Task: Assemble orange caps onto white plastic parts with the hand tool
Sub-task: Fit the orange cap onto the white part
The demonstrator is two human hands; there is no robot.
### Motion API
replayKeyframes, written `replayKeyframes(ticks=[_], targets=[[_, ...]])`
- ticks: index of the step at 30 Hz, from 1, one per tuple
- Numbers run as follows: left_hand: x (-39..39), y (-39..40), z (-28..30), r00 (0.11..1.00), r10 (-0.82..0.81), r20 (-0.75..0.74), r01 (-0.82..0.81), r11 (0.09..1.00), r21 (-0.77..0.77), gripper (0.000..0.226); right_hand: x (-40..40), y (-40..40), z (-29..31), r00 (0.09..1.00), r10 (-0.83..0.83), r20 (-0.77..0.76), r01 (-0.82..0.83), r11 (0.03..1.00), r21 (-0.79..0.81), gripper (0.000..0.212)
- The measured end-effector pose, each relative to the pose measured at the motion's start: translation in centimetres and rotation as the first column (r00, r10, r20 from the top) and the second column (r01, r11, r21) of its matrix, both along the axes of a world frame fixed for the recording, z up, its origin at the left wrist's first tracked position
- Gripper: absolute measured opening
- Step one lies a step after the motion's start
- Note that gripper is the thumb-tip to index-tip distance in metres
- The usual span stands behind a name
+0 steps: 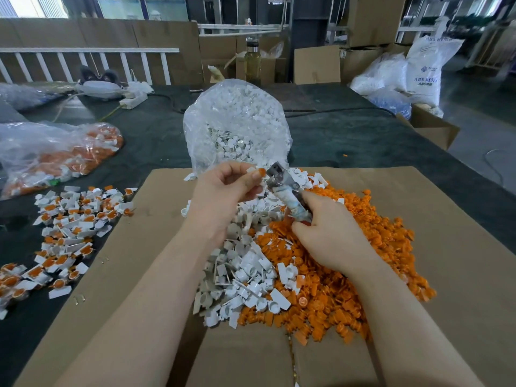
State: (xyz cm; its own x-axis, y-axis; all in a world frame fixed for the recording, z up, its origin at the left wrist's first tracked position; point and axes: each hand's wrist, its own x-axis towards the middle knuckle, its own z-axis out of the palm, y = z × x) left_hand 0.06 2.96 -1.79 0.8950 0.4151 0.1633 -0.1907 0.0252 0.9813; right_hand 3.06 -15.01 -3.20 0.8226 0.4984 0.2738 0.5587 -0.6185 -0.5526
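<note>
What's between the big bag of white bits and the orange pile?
In the head view, the hand tool and loose white parts lie between the bag and the orange caps.

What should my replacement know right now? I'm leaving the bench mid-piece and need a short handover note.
Left hand: pinches one white part with an orange cap at its tip, held up against the tool head.
Right hand: grips the hand tool by its wrapped handle, head pointing up-left.
Stock: loose white parts and loose orange caps heaped side by side on the cardboard sheet; more white parts in the open bag behind.
Done: capped pieces spread at the left, plus a bag of them further left.
Left: finish this piece, then work through both heaps.
</note>
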Motion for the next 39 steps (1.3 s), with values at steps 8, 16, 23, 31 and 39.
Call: replayKeyframes(ticks=[8,16,23,31,39], targets=[[-2.4,9.8,-1.4,0.656,0.744,-0.124,-0.353,0.448,0.821,0.017,0.6,-0.5,-0.3,0.972,-0.215,0.092,0.221,0.974,-0.056,0.009],[-3.9,12.6,-2.4,0.451,0.86,-0.241,-0.187,0.355,0.916,0.028,0.8,-0.7,-0.8,0.949,-0.29,0.126,0.308,0.936,-0.167,0.013],[-2.0,3.0,1.4,0.944,0.05,-0.326,0.066,0.939,0.337,0.043,0.1,-0.1,-0.5,0.941,-0.272,0.202,0.3,0.946,-0.124,0.021],[-1.0,-5.0,1.2,0.989,-0.012,-0.149,0.052,0.961,0.27,0.022,-0.6,0.4,0.1,0.957,-0.153,0.246,0.176,0.981,-0.076,0.029],[-0.8,-3.5,1.3,0.989,0.003,-0.147,0.021,0.987,0.157,0.023,-1.3,0.2,0.1,0.954,-0.157,0.256,0.209,0.959,-0.192,0.062]])
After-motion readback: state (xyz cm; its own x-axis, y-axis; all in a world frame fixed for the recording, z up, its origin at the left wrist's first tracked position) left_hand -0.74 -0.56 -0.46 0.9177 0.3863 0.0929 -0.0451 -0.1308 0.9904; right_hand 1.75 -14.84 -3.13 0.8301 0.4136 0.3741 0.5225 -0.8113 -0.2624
